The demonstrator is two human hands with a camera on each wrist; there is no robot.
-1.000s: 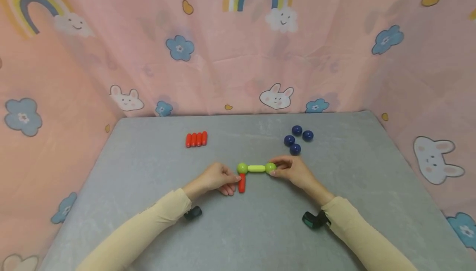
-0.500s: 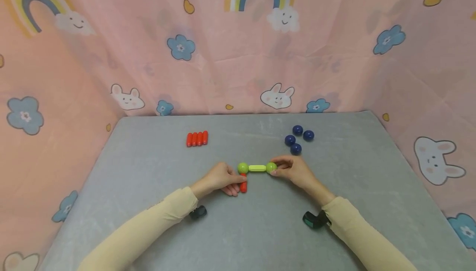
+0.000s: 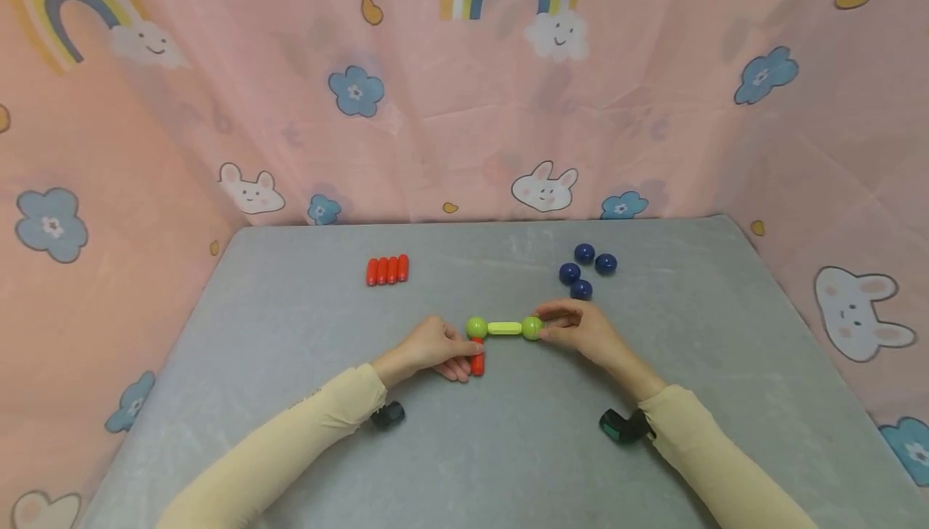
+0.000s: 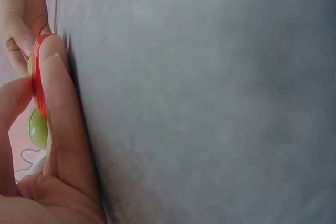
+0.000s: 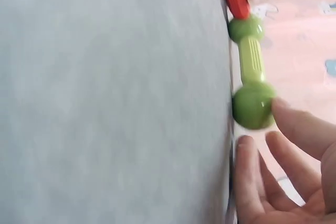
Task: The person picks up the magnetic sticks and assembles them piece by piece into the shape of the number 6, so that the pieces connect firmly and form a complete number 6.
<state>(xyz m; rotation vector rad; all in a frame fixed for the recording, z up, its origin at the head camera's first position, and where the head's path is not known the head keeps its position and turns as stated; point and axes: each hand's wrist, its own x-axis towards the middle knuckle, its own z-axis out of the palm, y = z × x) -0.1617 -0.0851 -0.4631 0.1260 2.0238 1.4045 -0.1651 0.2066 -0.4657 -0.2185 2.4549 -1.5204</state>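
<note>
In the head view, a light green stick [image 3: 505,328] joins two green balls, a left ball [image 3: 476,327] and a right ball [image 3: 532,328], on the table. From the left ball a red stick [image 3: 477,364] extends toward the person. My left hand [image 3: 434,347] pinches this red stick between thumb and fingers, as the left wrist view shows with the red stick [image 4: 38,85] there. Beside the right ball is my right hand [image 3: 584,335]. In the right wrist view its thumb tip is at the green ball [image 5: 253,106], while the other fingers are spread apart from it.
Several red sticks [image 3: 388,270] lie side by side at the back left of the grey table [image 3: 305,311]. Several dark blue balls [image 3: 581,290] sit at the back right, just beyond the right hand. A pink patterned cloth [image 3: 435,110] hangs behind the table.
My left hand has moved slightly right and taken hold of the red stick. My right hand's fingers have eased off the right green ball. The balls and sticks keep their layout.
</note>
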